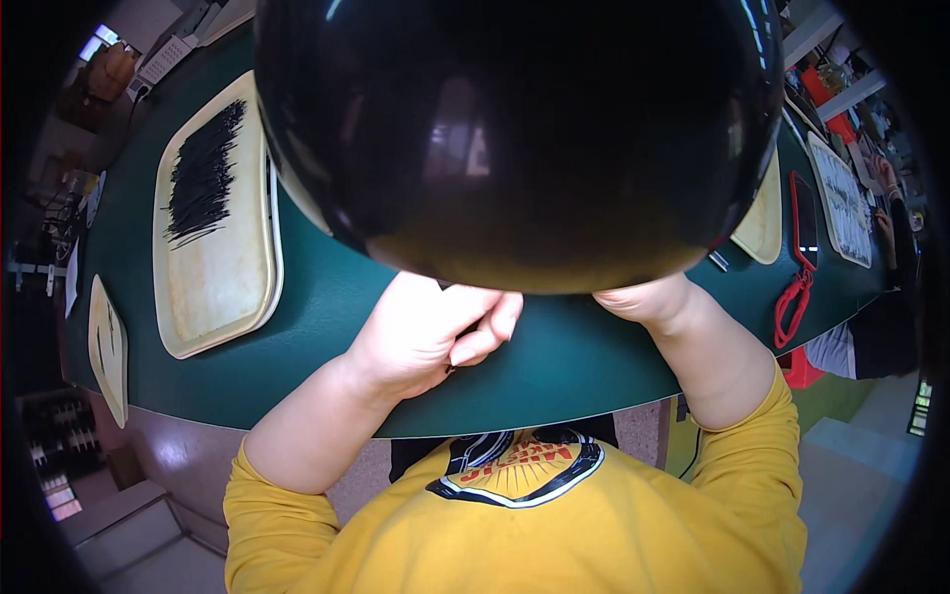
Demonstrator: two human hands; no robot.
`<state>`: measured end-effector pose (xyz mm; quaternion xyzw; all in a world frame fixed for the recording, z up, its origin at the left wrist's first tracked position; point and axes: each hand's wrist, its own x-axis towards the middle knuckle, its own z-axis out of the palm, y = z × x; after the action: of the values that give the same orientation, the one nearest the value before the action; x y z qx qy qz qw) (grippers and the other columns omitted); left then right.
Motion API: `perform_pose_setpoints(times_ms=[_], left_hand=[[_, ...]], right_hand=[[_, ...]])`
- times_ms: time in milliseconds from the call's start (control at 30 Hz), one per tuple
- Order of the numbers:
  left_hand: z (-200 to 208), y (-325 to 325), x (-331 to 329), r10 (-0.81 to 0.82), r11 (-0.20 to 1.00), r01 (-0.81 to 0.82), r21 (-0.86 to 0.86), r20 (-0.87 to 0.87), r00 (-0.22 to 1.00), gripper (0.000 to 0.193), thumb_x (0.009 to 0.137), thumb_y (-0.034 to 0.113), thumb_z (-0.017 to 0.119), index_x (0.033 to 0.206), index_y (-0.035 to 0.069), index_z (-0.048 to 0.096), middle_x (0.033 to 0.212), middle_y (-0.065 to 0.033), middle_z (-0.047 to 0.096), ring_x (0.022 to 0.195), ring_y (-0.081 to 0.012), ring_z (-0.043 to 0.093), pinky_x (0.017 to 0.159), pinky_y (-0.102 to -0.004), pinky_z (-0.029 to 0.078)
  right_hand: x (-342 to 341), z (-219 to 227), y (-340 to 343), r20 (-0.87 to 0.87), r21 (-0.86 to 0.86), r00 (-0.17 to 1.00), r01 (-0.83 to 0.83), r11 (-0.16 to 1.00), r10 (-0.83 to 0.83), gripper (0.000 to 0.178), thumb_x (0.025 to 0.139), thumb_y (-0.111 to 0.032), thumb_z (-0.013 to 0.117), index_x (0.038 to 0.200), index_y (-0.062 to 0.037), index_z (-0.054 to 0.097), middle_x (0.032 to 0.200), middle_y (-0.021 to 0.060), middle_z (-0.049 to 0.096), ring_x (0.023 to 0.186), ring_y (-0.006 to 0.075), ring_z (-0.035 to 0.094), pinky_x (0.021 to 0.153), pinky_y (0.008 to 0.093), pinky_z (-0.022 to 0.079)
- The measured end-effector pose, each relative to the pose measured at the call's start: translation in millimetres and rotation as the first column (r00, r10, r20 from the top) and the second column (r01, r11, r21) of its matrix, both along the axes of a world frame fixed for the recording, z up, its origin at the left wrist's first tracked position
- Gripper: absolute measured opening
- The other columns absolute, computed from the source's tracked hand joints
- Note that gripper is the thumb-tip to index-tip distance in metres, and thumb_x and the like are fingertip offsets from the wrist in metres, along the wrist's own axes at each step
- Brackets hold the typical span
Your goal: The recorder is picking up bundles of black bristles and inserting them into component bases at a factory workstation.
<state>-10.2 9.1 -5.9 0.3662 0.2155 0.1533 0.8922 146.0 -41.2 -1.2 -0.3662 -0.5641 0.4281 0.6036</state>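
Observation:
A large glossy black dome (554, 178) hangs over the middle of the table and hides much of my work area. Below its lower edge, my left hand (426, 322) is closed, fingers curled inward. A tiny dark bit shows beneath those fingers; what they hold, if anything, cannot be made out. My right hand (648, 297) reaches under the dome's lower right edge. Its fingers are hidden there, so their grip does not show. Both hands are just above the green tabletop (564, 351).
A cream tray (213, 297) with many thin black strips (205, 173) lies left; a smaller tray (109, 346) sits nearer the edge. To the right are a partly hidden tray (760, 223), a red-cased phone (805, 223) with red strap, and a tray of pale pieces (841, 203) near another person's hands.

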Motion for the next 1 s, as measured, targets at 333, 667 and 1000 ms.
perform_pose_setpoints(times_ms=[333,667,1000], left_hand=[[2.2,-1.8,8.9,0.052,0.969,-0.050,0.240,-0.004,0.999,0.013,0.083,0.013,0.042,0.079,0.000,0.044,0.050,-0.0076,0.046,0.028,-0.0058,0.029,0.029,-0.0157,0.024],[6.7,-2.7,13.9,0.055,0.971,-0.048,0.233,-0.025,0.998,0.015,0.082,0.011,0.041,0.075,-0.001,0.044,0.046,-0.0092,0.046,0.025,-0.0063,0.028,0.027,-0.0162,0.024],[5.9,-3.9,19.1,0.178,0.959,-0.150,0.240,-0.096,0.979,0.015,0.082,0.011,0.042,0.072,0.000,0.045,0.042,-0.0042,0.043,0.025,-0.0049,0.028,0.028,-0.0156,0.024]], right_hand=[[14.1,2.0,0.7,-0.049,-0.229,0.995,0.068,0.971,-0.082,0.016,0.079,-0.011,0.044,0.078,0.0011,0.054,0.051,0.0022,0.048,0.045,0.0055,0.045,0.041,0.0160,0.031],[18.1,2.3,1.3,-0.245,-0.180,0.965,0.049,0.982,-0.093,0.012,0.076,-0.008,0.048,0.075,0.0029,0.053,0.054,0.0018,0.049,0.045,0.0028,0.041,0.042,0.0141,0.031],[21.6,1.9,-7.4,0.350,0.152,0.887,0.265,0.952,-0.302,0.012,0.068,-0.001,0.054,0.079,0.0039,0.051,0.065,0.0038,0.055,0.058,0.0051,0.051,0.055,0.0169,0.041]])
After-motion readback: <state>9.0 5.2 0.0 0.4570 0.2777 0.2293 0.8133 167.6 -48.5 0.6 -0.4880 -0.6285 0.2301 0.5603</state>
